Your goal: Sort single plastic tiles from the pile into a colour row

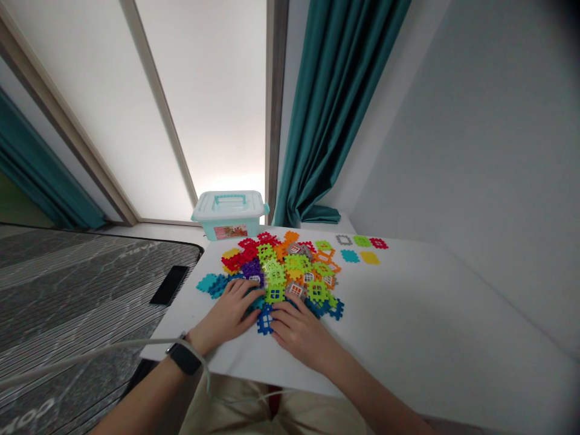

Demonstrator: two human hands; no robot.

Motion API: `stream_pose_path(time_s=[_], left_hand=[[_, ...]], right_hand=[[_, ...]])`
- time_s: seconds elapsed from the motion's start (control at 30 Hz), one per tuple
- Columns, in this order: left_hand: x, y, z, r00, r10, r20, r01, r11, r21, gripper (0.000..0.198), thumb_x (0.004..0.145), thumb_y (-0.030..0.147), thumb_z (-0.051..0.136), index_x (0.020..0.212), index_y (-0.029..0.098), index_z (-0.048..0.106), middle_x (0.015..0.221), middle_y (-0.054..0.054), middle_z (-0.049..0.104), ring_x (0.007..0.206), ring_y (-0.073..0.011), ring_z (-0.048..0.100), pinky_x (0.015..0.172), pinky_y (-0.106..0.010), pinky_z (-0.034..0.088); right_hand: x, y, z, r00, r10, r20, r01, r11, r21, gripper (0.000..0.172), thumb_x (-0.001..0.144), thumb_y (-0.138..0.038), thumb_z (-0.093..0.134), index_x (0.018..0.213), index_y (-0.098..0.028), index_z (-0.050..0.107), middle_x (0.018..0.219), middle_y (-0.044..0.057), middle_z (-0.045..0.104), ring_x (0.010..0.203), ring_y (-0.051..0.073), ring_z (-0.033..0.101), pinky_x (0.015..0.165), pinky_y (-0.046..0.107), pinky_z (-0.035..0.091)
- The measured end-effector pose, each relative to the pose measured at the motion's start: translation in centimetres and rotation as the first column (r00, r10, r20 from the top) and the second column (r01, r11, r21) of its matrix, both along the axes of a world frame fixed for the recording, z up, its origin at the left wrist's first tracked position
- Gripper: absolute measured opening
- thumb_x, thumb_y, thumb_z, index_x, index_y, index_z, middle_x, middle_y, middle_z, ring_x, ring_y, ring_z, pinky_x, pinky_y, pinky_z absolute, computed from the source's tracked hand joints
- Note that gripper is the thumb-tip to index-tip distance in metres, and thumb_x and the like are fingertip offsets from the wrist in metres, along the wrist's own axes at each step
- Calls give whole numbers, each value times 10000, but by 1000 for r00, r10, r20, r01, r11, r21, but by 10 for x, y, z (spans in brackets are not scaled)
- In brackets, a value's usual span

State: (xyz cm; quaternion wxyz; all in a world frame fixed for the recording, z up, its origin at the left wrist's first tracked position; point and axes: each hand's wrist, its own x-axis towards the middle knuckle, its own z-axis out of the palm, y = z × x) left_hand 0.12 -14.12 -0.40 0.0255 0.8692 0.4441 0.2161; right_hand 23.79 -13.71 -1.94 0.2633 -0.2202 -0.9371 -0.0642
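Left hand (225,312) and right hand (301,333) rest on plastic tiles (283,278).

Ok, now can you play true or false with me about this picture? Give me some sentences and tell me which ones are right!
The left hand has a black watch on its wrist. True.

The plastic box at the back has its lid off. False: its lid is on.

The right hand is lifting a piece high in the air. False: it is resting on the near edge of the pile of colorful plastic pieces.

A few pieces lie apart from the pile, on the far side of the table. True.
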Motion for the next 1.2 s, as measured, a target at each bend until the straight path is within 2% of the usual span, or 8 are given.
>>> stream_pose_path(time_s=[0.17, 0.43, 0.6, 0.87, 1.03, 1.2], left_hand=[[-3, 1, 2, 999, 20, 38, -19, 1000, -12, 397, 901, 236, 595, 1298, 238, 577, 1325, -107, 610, 1204, -293, 550, 1086, -514, 382], [-8, 6, 7, 999, 31, 42, -28, 997, -71, 489, 880, 264, 666, 1354, 250, 545, 1307, -84, 640, 1207, -285, 551, 1103, -502, 345], [-11, 10, 7, 998, 20, 57, -16, 996, -84, 479, 866, 274, 720, 1319, 256, 565, 1278, -71, 659, 1184, -274, 564, 1090, -474, 353], [-8, 13, 3, 993, 27, 112, -17, 996, -89, 526, 832, 250, 751, 1321, 255, 557, 1249, -76, 678, 1165, -275, 582, 1054, -456, 404], [-5, 15, 1, 985, 21, 173, -9, 998, -69, 433, 867, 287, 710, 1278, 241, 580, 1212, -85, 694, 1142, -269, 613, 1076, -476, 404], [-6, 15, 4, 978, 8, 210, 1, 999, -44, 310, 939, 337, 647, 1228, 232, 609, 1159, -82, 723, 1110, -251, 642, 1091, -477, 411]], right_hand=[[0, 4, 8, 997, 11, 70, -8, 999, -54, 19, 915, -202, 695, 923, -219, 696, 905, 22, 741, 1017, 207, 646, 1169, 471, 393], [1, 6, 1, 999, 11, 52, -6, 996, -90, 46, 943, -202, 660, 947, -229, 697, 961, 21, 741, 1071, 208, 629, 1186, 500, 364], [2, 6, 2, 999, -10, 48, 14, 997, -78, 20, 935, -211, 679, 927, -224, 692, 948, 22, 734, 1070, 210, 627, 1176, 490, 373], [3, 7, 7, 1000, 8, -28, -12, 985, -174, 44, 941, -202, 659, 959, -236, 683, 1015, 25, 717, 1087, 204, 614, 1165, 477, 359], [1, 11, 16, 998, -21, -53, 10, 981, -196, 51, 947, -202, 645, 966, -237, 677, 999, 34, 688, 1029, 207, 601, 1115, 459, 386], [-10, 23, 20, 990, -127, -67, 111, 973, -201, 65, 930, -192, 658, 990, -217, 659, 943, 50, 671, 949, 232, 590, 972, 430, 455]])
